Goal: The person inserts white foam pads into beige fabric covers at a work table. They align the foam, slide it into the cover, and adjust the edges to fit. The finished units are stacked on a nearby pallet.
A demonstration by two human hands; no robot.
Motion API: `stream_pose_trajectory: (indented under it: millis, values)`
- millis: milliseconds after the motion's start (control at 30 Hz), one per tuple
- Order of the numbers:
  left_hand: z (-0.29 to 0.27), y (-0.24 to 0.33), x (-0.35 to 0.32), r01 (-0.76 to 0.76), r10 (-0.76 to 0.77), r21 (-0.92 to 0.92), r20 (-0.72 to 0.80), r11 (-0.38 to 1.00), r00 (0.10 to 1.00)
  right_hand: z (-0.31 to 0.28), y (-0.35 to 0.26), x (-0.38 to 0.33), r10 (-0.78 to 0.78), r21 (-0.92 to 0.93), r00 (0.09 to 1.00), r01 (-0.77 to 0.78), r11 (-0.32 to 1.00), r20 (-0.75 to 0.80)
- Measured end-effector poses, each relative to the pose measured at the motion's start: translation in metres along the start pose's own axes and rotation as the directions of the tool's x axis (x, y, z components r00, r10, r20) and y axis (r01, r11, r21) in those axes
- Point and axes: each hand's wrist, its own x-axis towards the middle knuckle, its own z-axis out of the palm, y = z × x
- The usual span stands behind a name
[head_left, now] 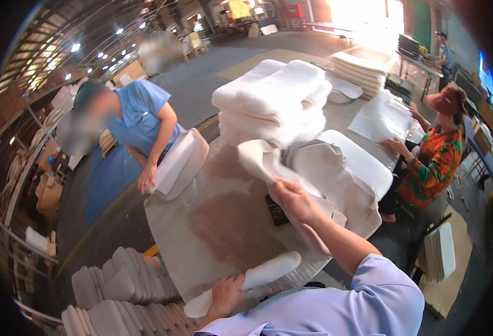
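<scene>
My left hand [228, 294] is closed around a long white soft pad [273, 270] at the table's near edge. The pad lies slantwise, sticking out on both sides of the fingers. Farther up, my right hand [294, 200] grips the edge of a beige, felt-like sheet piece [257, 159], which is lifted and curling. Beyond that hand lies a loose heap of similar beige pieces [319, 162], partly overlapping. A small dark flat object [276, 211] shows beside my right wrist, partly covered.
A tall stack of folded white padding [269, 95] stands on the plastic-covered table [202, 235]. Across to the left, a person in blue [146, 115] handles a beige-and-white piece [182, 162]. At right, a person in a patterned shirt [434, 165] handles white sheets [382, 117]. Stacked pads [126, 280] stand lower left.
</scene>
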Motion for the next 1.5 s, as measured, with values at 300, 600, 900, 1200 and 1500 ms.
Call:
stream_pose_trajectory:
  millis: [300,600,900,1200,1500]
  values:
    - [0.003,-0.005,-0.008,0.233,-0.069,-0.632,0.273,0.739,0.96,0.017,-0.065,-0.005,0.015,0.603,0.961,-0.186,0.776,0.277]
    - [-0.029,-0.056,0.061,-0.134,-0.493,-0.877,0.127,-0.46,0.86,0.021,-0.031,-0.01,0.017,0.484,0.855,-0.31,0.818,0.519]
    - [-0.078,-0.044,0.037,-0.311,-0.292,-0.819,-0.485,0.483,0.824,-0.008,-0.011,-0.01,0.289,0.3,0.878,-0.414,0.86,0.383]
    - [-0.028,-0.042,0.016,0.04,-0.476,-0.908,0.256,-0.418,0.841,0.01,0.008,-0.023,0.058,0.083,0.955,-0.086,0.993,0.292]
    - [-0.015,-0.067,0.021,0.063,-0.368,-0.897,0.242,-0.438,0.898,0.025,-0.009,-0.025,0.101,0.029,0.84,-0.137,0.99,0.533]
